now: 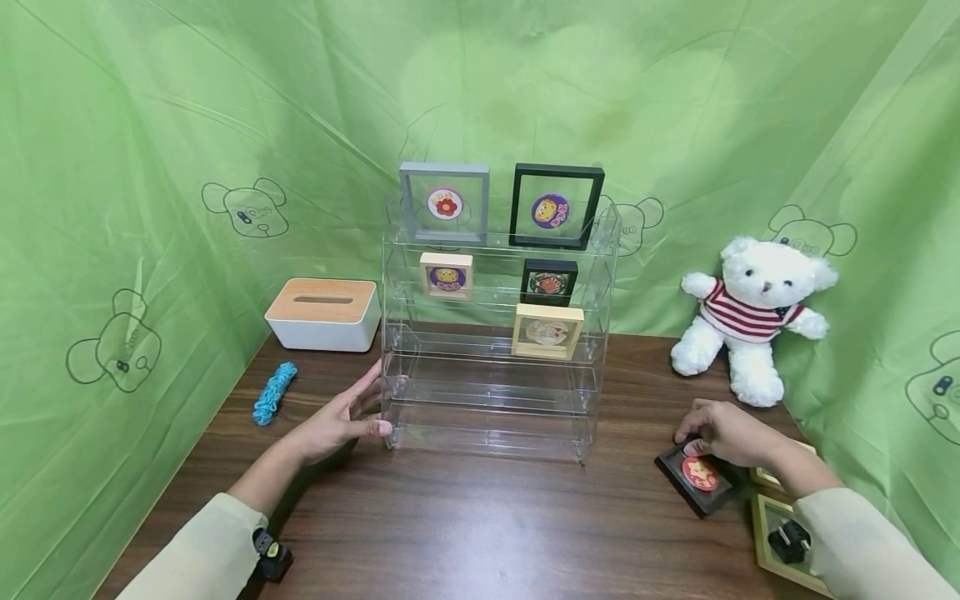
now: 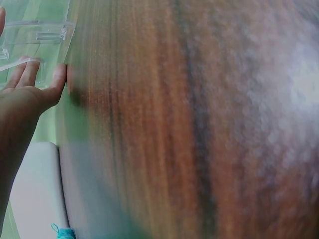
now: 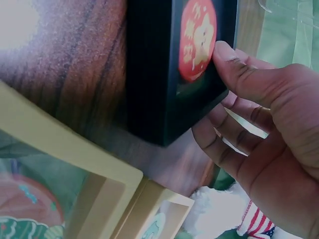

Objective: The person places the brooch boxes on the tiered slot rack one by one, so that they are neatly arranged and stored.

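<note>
My right hand (image 1: 727,435) pinches a black display frame (image 3: 149,74) by its far edge, thumb on the front beside a round red badge (image 3: 197,40) with a yellow star. That frame is tilted over the table at the right. On the other side, my left hand (image 1: 337,421) touches the left side of a clear tiered acrylic rack (image 1: 487,442), fingers spread and thumb at its front edge. A grey frame (image 1: 444,165) and a large black frame (image 1: 558,171) stand on the top tier. Lower down are a small cream frame (image 1: 447,293), a small black frame (image 1: 550,265) and a yellow frame (image 1: 548,310).
A white tissue box (image 1: 322,335) with a wooden lid and a blue cord bundle (image 1: 274,392) lie left of the rack. A white teddy bear (image 1: 757,317) sits at the back right. Yellowish frames (image 3: 65,134) lie beside my right forearm, partly hidden by it.
</note>
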Action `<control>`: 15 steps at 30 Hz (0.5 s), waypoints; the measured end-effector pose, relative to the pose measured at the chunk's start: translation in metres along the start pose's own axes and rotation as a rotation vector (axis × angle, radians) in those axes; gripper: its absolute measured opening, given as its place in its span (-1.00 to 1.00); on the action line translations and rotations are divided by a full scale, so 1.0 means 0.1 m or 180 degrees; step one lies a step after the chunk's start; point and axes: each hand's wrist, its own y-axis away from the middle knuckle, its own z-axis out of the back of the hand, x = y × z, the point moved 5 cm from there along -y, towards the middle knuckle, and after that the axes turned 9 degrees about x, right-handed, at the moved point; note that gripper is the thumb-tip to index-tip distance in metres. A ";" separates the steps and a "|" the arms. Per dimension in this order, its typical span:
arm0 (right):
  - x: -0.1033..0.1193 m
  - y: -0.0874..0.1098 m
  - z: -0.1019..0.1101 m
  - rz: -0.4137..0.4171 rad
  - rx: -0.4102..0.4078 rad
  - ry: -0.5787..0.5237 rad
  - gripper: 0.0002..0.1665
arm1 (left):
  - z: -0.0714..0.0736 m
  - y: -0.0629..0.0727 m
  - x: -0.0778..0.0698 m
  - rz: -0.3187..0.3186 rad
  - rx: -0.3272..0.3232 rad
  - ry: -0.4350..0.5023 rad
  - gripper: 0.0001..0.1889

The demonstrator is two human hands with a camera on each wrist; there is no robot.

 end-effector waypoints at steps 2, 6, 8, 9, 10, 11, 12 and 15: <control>-0.01 0.01 -0.01 -0.0005 -0.0024 0.0023 -0.79 | 0.00 0.00 0.01 0.0013 0.0001 0.0004 0.21; -0.02 0.03 -0.01 0.0001 -0.0090 0.0036 -0.77 | -0.01 -0.01 0.00 -0.0023 0.0013 0.0010 0.20; -0.03 0.04 0.00 -0.0030 -0.0106 0.0043 -0.78 | -0.01 -0.01 -0.01 -0.0047 0.0019 0.0003 0.20; -0.04 0.04 0.00 -0.0055 -0.0110 0.0030 -0.79 | -0.01 -0.01 -0.01 -0.0050 0.0017 -0.0001 0.20; -0.04 0.05 0.01 -0.0084 -0.0120 0.0062 -0.79 | -0.01 -0.01 -0.01 -0.0053 0.0014 -0.0006 0.20; -0.04 0.05 0.01 -0.0114 -0.0117 0.0063 -0.79 | -0.01 0.00 -0.02 -0.0054 0.0012 -0.0013 0.20; -0.04 0.06 0.02 -0.0139 -0.0110 0.0057 -0.79 | -0.01 0.00 -0.02 -0.0048 0.0010 -0.0015 0.20; -0.03 0.07 0.05 -0.0195 -0.0062 -0.0010 -0.77 | -0.01 -0.01 -0.02 -0.0032 0.0012 -0.0004 0.20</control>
